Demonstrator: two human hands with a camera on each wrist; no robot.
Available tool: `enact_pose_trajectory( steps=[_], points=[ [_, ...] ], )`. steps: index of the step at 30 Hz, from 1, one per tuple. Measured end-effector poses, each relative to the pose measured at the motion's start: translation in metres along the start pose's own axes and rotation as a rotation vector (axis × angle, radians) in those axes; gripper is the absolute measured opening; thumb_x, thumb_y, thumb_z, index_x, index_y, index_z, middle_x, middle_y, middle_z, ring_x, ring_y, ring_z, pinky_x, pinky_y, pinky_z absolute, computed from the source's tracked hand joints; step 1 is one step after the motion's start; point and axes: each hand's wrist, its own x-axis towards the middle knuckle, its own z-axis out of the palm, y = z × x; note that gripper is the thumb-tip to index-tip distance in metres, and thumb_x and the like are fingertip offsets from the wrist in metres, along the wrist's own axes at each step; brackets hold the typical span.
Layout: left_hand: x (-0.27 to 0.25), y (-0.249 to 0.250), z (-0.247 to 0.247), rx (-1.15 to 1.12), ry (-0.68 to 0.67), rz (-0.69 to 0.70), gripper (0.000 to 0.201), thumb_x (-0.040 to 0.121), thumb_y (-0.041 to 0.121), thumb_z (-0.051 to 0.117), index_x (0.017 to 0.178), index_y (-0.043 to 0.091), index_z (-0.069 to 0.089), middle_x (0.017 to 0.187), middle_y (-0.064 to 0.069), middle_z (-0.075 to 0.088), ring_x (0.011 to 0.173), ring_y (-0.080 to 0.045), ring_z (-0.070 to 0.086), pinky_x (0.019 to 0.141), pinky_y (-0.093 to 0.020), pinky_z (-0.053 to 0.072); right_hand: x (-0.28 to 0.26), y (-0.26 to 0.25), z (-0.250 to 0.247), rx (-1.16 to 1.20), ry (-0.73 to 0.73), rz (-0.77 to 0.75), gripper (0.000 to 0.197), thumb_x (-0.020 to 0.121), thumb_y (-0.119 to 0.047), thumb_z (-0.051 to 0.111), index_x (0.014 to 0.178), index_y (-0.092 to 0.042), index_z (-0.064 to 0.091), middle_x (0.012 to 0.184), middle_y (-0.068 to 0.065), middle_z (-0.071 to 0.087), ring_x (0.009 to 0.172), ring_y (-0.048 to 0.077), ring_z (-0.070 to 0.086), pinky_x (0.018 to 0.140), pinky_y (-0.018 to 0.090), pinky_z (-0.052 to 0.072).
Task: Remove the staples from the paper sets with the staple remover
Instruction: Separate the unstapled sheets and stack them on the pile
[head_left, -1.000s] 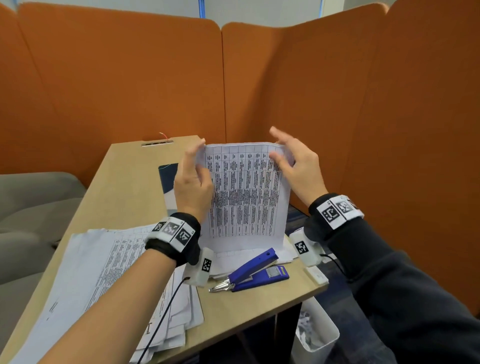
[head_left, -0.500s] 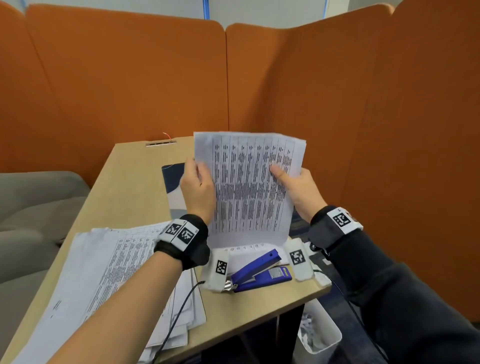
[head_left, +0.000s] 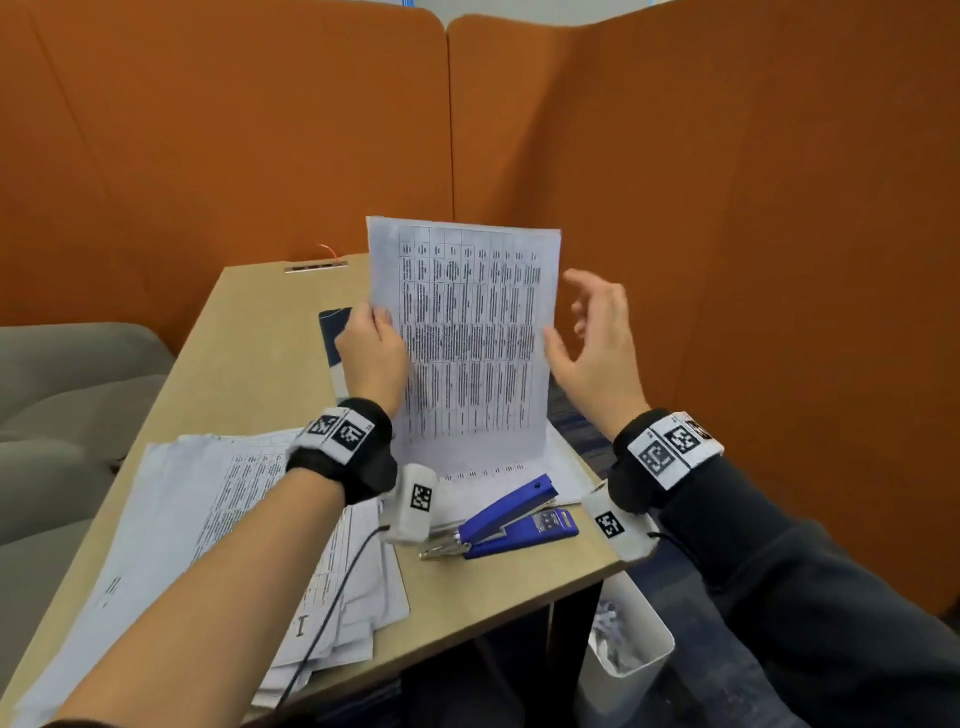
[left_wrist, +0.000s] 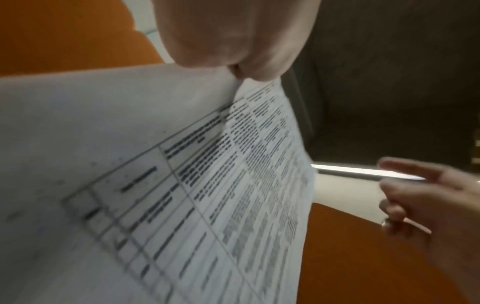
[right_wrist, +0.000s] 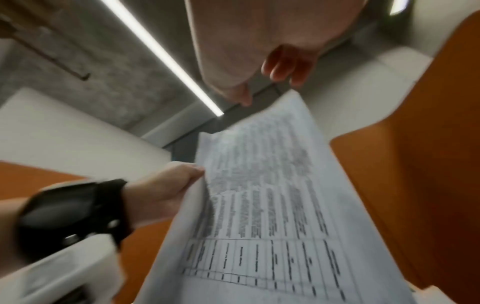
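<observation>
My left hand (head_left: 375, 353) pinches the paper set (head_left: 467, 338) upright above the table (head_left: 249, 364) (blue staple remover (head_left: 511, 519) lying below), while my right hand (head_left: 597, 353) hovers beside it, fingers apart.

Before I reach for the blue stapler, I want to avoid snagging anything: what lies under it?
The blue stapler rests partly on loose printed sheets and partly on bare desk. Whether anything small sits beneath its base is hidden.
</observation>
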Motion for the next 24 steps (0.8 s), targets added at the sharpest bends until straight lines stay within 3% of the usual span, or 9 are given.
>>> enact_pose_trajectory(
  steps=[1, 4, 6, 9, 14, 16, 18, 21, 24],
  points=[
    [0.003, 0.000, -0.002, 0.040, -0.035, 0.000, 0.022, 0.099, 0.005, 0.040, 0.077, 0.003, 0.042, 0.062, 0.004, 0.036, 0.056, -0.007, 0.032, 0.056, -0.029, 0.014, -0.001, -0.011, 0.000, 0.015, -0.172, -0.066, 0.041, 0.090, -0.020, 0.063, 0.128, -0.013, 0.050, 0.102, -0.003, 0.050, 0.082, 0.000, 0.048, 0.072, 0.017, 0.045],
    [0.006, -0.009, -0.005, 0.117, -0.130, -0.040, 0.022, 0.099, 0.009, 0.040, 0.078, 0.003, 0.047, 0.069, -0.005, 0.047, 0.064, -0.019, 0.040, 0.060, -0.030, 0.024, -0.021, -0.027, 0.014, -0.234, -1.067, -0.033, 0.044, 0.088, -0.045, 0.064, 0.125, -0.022, 0.057, 0.100, -0.003, 0.062, 0.085, 0.012, 0.057, 0.072, 0.027, 0.049],
    [0.005, -0.021, -0.007, 0.118, -0.161, -0.076, 0.023, 0.098, 0.010, 0.039, 0.077, 0.005, 0.048, 0.073, -0.009, 0.049, 0.069, -0.024, 0.043, 0.062, -0.031, 0.031, -0.044, -0.021, 0.025, -0.464, -1.375, -0.066, 0.043, 0.083, -0.049, 0.069, 0.116, -0.023, 0.062, 0.101, -0.003, 0.063, 0.088, 0.014, 0.055, 0.068, 0.028, 0.042],
    [0.002, -0.027, -0.015, 0.110, -0.187, -0.114, 0.030, 0.098, 0.008, 0.038, 0.068, 0.009, 0.041, 0.066, -0.002, 0.042, 0.064, -0.021, 0.039, 0.060, -0.032, 0.029, -0.071, -0.013, 0.033, -0.577, -1.315, -0.232, 0.022, 0.080, -0.042, 0.068, 0.088, -0.025, 0.056, 0.092, -0.002, 0.062, 0.082, 0.019, 0.055, 0.061, 0.029, 0.035],
    [-0.002, -0.020, -0.022, 0.064, -0.203, -0.122, 0.039, 0.093, 0.004, 0.040, 0.058, 0.015, 0.027, 0.057, 0.001, 0.030, 0.052, -0.014, 0.027, 0.052, -0.033, 0.020, -0.095, -0.013, 0.030, -0.560, -1.238, -0.287, 0.024, 0.088, -0.040, 0.060, 0.089, -0.023, 0.042, 0.092, 0.002, 0.062, 0.073, 0.021, 0.049, 0.064, 0.032, 0.037],
    [-0.003, -0.015, -0.023, 0.033, -0.198, -0.127, 0.040, 0.093, 0.003, 0.040, 0.056, 0.015, 0.027, 0.055, 0.001, 0.029, 0.051, -0.013, 0.026, 0.047, -0.026, 0.021, -0.094, -0.011, 0.023, -0.532, -1.250, -0.215, 0.027, 0.088, -0.039, 0.061, 0.092, -0.022, 0.040, 0.089, 0.003, 0.059, 0.073, 0.022, 0.048, 0.062, 0.032, 0.036],
    [-0.003, -0.012, -0.025, 0.023, -0.195, -0.126, 0.040, 0.093, 0.003, 0.040, 0.056, 0.015, 0.028, 0.054, 0.002, 0.029, 0.050, -0.013, 0.026, 0.044, -0.021, 0.019, -0.079, -0.011, 0.010, -0.337, -1.230, -0.039, 0.032, 0.084, -0.035, 0.067, 0.095, -0.023, 0.039, 0.085, -0.002, 0.056, 0.073, 0.020, 0.050, 0.057, 0.029, 0.036],
    [-0.003, -0.006, -0.025, 0.002, -0.211, -0.081, 0.036, 0.093, 0.006, 0.041, 0.059, 0.014, 0.030, 0.055, 0.002, 0.028, 0.050, -0.013, 0.025, 0.047, -0.025, 0.018, -0.035, -0.019, -0.015, -0.039, -0.926, 0.106, 0.045, 0.075, -0.034, 0.080, 0.103, -0.026, 0.046, 0.083, -0.003, 0.064, 0.071, 0.013, 0.059, 0.061, 0.026, 0.045],
    [-0.007, 0.012, -0.019, -0.066, -0.225, 0.001, 0.035, 0.092, 0.007, 0.043, 0.060, 0.013, 0.032, 0.055, 0.003, 0.028, 0.050, -0.010, 0.024, 0.051, -0.027, 0.019, 0.019, -0.030, -0.032, 0.141, -0.373, 0.115, 0.035, 0.081, -0.039, 0.075, 0.092, -0.011, 0.058, 0.077, 0.003, 0.059, 0.063, 0.015, 0.050, 0.061, 0.030, 0.041]
  ],
)
